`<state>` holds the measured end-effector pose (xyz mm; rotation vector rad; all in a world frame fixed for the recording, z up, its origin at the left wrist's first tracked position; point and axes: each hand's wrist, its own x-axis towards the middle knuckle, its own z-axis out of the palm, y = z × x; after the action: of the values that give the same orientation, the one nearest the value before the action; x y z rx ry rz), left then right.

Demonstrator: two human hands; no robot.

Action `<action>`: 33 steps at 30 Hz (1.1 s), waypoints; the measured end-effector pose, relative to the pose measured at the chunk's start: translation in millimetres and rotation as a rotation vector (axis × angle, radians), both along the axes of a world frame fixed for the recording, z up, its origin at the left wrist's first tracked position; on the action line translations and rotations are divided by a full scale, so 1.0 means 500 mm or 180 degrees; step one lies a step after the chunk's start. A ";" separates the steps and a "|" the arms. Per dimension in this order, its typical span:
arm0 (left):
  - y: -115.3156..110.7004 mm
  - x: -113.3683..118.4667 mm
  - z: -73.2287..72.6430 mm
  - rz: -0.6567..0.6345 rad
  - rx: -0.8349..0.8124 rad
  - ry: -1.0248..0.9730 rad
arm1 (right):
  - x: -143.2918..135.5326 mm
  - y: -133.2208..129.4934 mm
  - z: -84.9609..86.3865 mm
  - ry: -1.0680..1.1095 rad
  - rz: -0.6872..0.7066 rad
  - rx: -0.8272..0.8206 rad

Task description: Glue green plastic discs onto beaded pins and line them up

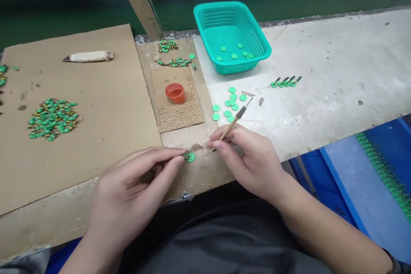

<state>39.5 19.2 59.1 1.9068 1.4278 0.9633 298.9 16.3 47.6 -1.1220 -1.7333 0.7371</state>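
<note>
My left hand [138, 184] pinches a tiny green-and-dark piece between thumb and forefinger. Attached to or touching that piece is a round green disc [190, 157], just past the fingertips. My right hand [247, 158] grips a thin wooden stick [228, 129] with a grey, thickened upper part and a fine pointed tip aimed up and to the right. The stick's lower end is close to the disc, though apart from it. Loose green discs [232, 102] lie beyond my right hand. A small red cap [175, 93] with liquid in it sits on a speckled cardboard piece [180, 115].
A turquoise basket [205, 30] holds several green discs. Finished-looking pieces on discs [285, 82] stand in a row at right. Piles of small green-and-gold pieces [53, 119] lie on cardboard [112, 107], near a wrapped cone-tipped tube [91, 56]. Blue trays [340, 180] are below the table's right edge.
</note>
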 end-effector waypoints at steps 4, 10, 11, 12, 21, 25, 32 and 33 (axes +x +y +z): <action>0.001 0.001 -0.004 -0.0099 0.0070 0.0099 | -0.001 -0.003 -0.003 0.0116 0.0037 -0.0139; 0.000 0.000 -0.010 -0.0087 0.0105 0.0220 | 0.000 -0.001 -0.001 0.0175 0.0107 -0.0085; 0.000 0.000 -0.010 -0.0103 0.0114 0.0227 | 0.001 -0.001 -0.001 0.0171 0.0113 -0.0080; -0.001 -0.001 -0.010 -0.0138 0.0129 0.0234 | 0.001 -0.001 -0.002 0.0160 0.0109 -0.0072; -0.003 -0.002 -0.014 -0.0371 0.0638 0.0419 | 0.002 -0.009 -0.004 -0.0056 0.0010 0.0157; -0.005 -0.002 -0.019 -0.0345 0.0741 0.0495 | 0.010 -0.012 0.000 -0.0128 0.0030 0.0245; -0.003 -0.001 -0.020 -0.0337 0.0661 0.0422 | 0.002 -0.012 0.012 -0.0437 -0.0031 0.0030; -0.002 -0.001 -0.021 -0.0329 0.0626 0.0396 | -0.006 -0.011 0.012 -0.0466 0.0007 -0.0006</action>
<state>39.0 18.1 48.9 2.1960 1.3292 0.9816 295.9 11.0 53.7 -1.2011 -1.8561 0.6721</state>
